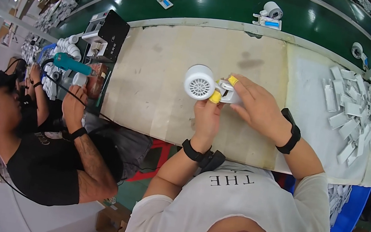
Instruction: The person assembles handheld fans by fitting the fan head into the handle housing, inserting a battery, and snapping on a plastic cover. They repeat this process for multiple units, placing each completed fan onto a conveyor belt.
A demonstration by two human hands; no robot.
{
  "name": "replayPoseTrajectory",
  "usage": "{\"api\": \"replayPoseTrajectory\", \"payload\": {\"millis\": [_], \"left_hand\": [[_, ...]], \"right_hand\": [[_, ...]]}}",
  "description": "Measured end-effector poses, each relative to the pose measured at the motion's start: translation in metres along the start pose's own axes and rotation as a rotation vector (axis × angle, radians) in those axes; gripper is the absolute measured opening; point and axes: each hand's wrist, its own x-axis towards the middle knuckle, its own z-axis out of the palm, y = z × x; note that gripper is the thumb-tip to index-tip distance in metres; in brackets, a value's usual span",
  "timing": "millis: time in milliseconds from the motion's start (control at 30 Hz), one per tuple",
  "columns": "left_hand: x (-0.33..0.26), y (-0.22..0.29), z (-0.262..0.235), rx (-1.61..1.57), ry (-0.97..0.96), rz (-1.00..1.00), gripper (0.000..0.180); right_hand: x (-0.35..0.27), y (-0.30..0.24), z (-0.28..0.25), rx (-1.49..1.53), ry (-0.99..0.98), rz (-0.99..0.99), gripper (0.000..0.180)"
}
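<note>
At frame centre, the left hand (206,119) grips a round white plastic vented housing (200,82), steadying it while the right hand (255,106) pinches its small white bracket (226,91).

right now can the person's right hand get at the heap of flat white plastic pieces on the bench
Probably yes: the heap of flat white plastic pieces lies uncovered beside the right hand, though that hand is busy on the round white plastic housing.

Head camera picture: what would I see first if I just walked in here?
First, the round white fan-like part with a grille, mid-table, held by the left hand and right hand, both wearing yellow finger caps. To the right lies a pile of white flat pieces on the table. At the left, another person's hand works near a teal power tool.
</note>
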Motion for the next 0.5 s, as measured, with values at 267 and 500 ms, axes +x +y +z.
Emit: {"api": "replayPoseTrajectory", "payload": {"millis": [267,500], "left_hand": [[-0.004,-0.003,0.009,0.256,0.083,0.183,0.034],[-0.005,-0.001,0.018,0.198,0.089,0.228,0.031]], "right_hand": [[0.004,-0.008,0.008,-0.098,-0.014,0.014,0.060],[0.010,-0.021,0.017,-0.285,0.090,0.004,0.059]]}}
